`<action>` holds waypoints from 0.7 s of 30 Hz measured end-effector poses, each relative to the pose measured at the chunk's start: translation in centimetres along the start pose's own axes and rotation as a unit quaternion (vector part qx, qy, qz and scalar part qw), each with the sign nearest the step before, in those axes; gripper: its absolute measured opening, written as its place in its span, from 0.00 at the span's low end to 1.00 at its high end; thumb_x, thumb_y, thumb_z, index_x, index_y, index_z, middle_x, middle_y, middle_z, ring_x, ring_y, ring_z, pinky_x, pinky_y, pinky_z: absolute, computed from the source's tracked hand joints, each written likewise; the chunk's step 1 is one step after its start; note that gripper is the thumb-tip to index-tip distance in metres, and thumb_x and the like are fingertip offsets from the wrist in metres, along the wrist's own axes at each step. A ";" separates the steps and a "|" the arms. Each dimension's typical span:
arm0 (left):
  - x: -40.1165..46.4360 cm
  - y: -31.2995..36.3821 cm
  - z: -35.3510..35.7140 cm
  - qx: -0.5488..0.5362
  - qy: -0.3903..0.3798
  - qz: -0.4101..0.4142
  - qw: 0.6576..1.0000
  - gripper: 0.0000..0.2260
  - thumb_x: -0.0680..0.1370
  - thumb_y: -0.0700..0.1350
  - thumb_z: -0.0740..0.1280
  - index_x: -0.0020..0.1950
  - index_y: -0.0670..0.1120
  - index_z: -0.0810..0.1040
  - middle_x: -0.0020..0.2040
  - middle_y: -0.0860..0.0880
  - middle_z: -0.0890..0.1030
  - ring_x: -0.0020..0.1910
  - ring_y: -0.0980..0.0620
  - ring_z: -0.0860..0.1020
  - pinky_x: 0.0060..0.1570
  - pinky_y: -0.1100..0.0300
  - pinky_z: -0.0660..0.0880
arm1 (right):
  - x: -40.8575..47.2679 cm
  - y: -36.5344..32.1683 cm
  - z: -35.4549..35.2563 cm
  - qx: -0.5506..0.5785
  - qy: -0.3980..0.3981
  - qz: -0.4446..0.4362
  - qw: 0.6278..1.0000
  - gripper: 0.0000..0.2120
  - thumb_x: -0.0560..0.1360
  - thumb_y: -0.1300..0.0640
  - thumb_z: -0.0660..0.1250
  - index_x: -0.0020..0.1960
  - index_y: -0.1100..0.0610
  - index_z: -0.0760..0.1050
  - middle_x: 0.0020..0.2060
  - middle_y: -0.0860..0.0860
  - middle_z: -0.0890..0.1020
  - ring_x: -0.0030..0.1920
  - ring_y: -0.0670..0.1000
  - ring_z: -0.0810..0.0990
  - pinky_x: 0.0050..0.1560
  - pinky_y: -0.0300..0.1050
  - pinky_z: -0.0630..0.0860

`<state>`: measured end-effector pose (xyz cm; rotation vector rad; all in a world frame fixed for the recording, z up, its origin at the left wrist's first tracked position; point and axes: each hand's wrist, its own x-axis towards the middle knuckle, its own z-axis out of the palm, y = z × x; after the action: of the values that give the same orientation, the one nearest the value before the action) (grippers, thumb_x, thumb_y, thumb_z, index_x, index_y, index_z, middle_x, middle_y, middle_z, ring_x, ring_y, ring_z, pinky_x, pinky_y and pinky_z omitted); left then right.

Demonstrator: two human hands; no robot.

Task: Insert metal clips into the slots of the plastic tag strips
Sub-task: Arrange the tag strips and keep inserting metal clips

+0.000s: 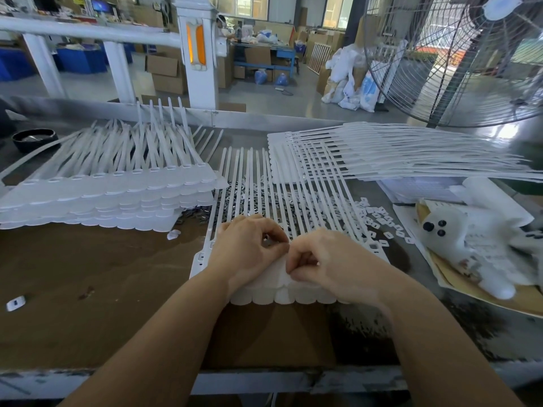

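From the head camera: your left hand (249, 248) and right hand (326, 262) meet, fingers curled, over the near end of a white tag strip sheet (264, 286) lying flat on the brown workbench (88, 289). Your left fingertips pinch what looks like a small metal clip (266, 239); your right fingers pinch at the sheet's tag heads. Loose metal clips (252, 190) lie heaped beneath the sheet's straps. A stack of strips (111, 192) sits left, another stack (382, 154) right, a fan (458, 60) beyond.
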<state>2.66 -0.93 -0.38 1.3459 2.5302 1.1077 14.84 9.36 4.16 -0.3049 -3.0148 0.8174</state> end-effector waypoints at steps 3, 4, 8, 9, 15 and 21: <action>0.0 0.0 0.0 0.000 0.001 0.000 1.000 0.11 0.71 0.54 0.71 0.34 0.66 0.71 0.38 0.63 0.74 0.47 0.57 0.74 0.57 0.50 0.70 | 0.0 0.8 -0.3 0.011 0.028 0.016 0.999 0.06 0.73 0.60 0.68 0.41 0.50 0.77 0.41 0.43 0.78 0.45 0.43 0.77 0.51 0.39 0.74; 0.0 0.0 0.1 0.001 0.003 0.000 1.000 0.11 0.71 0.54 0.71 0.34 0.66 0.71 0.38 0.64 0.74 0.47 0.57 0.73 0.57 0.51 0.69 | 0.0 1.1 -0.5 0.012 0.039 0.021 0.999 0.05 0.74 0.61 0.67 0.42 0.51 0.77 0.41 0.43 0.77 0.44 0.43 0.76 0.50 0.37 0.73; 0.1 -0.1 0.1 0.005 0.003 -0.002 1.000 0.11 0.71 0.53 0.71 0.33 0.65 0.71 0.38 0.64 0.74 0.47 0.57 0.73 0.57 0.51 0.69 | 0.0 2.3 -0.8 0.025 0.077 0.044 0.996 0.06 0.75 0.60 0.67 0.42 0.50 0.76 0.39 0.42 0.77 0.42 0.40 0.75 0.43 0.30 0.68; 0.1 -0.1 0.1 0.005 0.002 -0.002 1.000 0.11 0.71 0.53 0.71 0.34 0.65 0.71 0.38 0.64 0.74 0.47 0.57 0.73 0.58 0.51 0.69 | 0.0 2.6 -0.9 0.028 0.086 0.050 0.995 0.06 0.75 0.60 0.67 0.42 0.50 0.76 0.39 0.42 0.77 0.41 0.39 0.75 0.43 0.30 0.68; 0.1 -0.1 0.0 0.001 -0.002 -0.006 1.000 0.12 0.71 0.53 0.71 0.33 0.65 0.71 0.39 0.65 0.74 0.49 0.57 0.73 0.59 0.50 0.68 | -0.1 3.8 -1.2 0.057 0.124 0.076 0.988 0.06 0.74 0.62 0.68 0.42 0.51 0.79 0.41 0.46 0.81 0.44 0.43 0.79 0.45 0.30 0.73; 0.2 -0.1 0.0 -0.001 -0.003 -0.003 1.000 0.12 0.72 0.53 0.71 0.34 0.65 0.71 0.39 0.65 0.74 0.49 0.58 0.72 0.60 0.52 0.67 | -0.6 5.4 -2.4 0.099 0.185 0.130 0.969 0.07 0.74 0.64 0.68 0.43 0.53 0.81 0.36 0.46 0.82 0.36 0.43 0.79 0.36 0.29 0.72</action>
<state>2.43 -0.79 -0.44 1.3387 2.5256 1.1046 16.57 15.02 3.59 -0.7639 -2.5564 0.9447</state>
